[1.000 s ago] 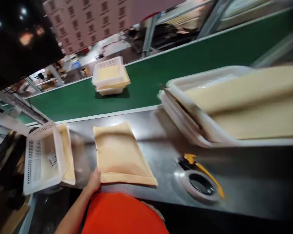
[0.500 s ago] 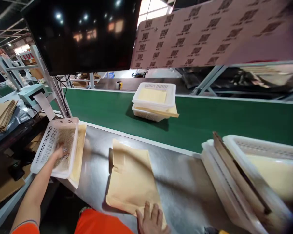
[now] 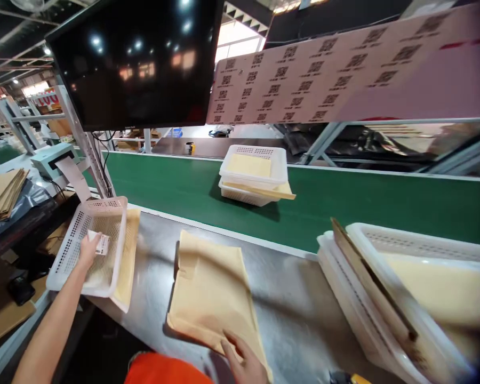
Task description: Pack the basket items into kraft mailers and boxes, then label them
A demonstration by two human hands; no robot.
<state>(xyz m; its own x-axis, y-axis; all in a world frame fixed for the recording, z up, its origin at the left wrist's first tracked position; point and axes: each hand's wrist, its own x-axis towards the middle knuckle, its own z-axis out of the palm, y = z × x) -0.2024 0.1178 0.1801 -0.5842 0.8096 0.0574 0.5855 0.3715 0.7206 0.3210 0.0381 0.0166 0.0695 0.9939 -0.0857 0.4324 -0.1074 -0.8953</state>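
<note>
"Tan envelope (image 3: pixel 214 290), pictured flat on a steel table (image 3: pixel 288 309), before a figure in orange clothing (image 3: pixel 166 369). And at its near edge?"

"Right hand (image 3: pixel 246 362), laid on the paper with fingers loosely parted. Just beside, to the right, a yellow-and-black tool (image 3: pixel 350 378), mostly cut off by the bottom of the view."

"And the left hand (image 3: pixel 88 248)?"

"Closed on a white label (image 3: pixel 103 245) with dark print, over the inside of a tilted white basket (image 3: pixel 122 234) at the table's left end. Against the basket's right side, a second tan envelope (image 3: pixel 131 250)."

"Across the table, to the right?"

"More white baskets (image 3: pixel 380 234), leaning, with a brown board (image 3: pixel 368 272) wedged between and pale yellow material (image 3: pixel 432 288) in the nearest. Contents beyond that, too blurred to tell."

"Farther out?"

"Green belt (image 3: pixel 164 178), running across behind the table. On top, two stacked white baskets (image 3: pixel 280 165), with yellowish packets (image 3: pixel 250 165) in the upper one and between the two. Off to the left, a pale box-shaped device (image 3: pixel 52 154) with a paper strip (image 3: pixel 74 176) hanging out."

"And above the belt?"

"Dark screen (image 3: pixel 140 69), mirroring lights, next to a pinkish panel (image 3: pixel 288 88) printed with rows of square codes."
</note>
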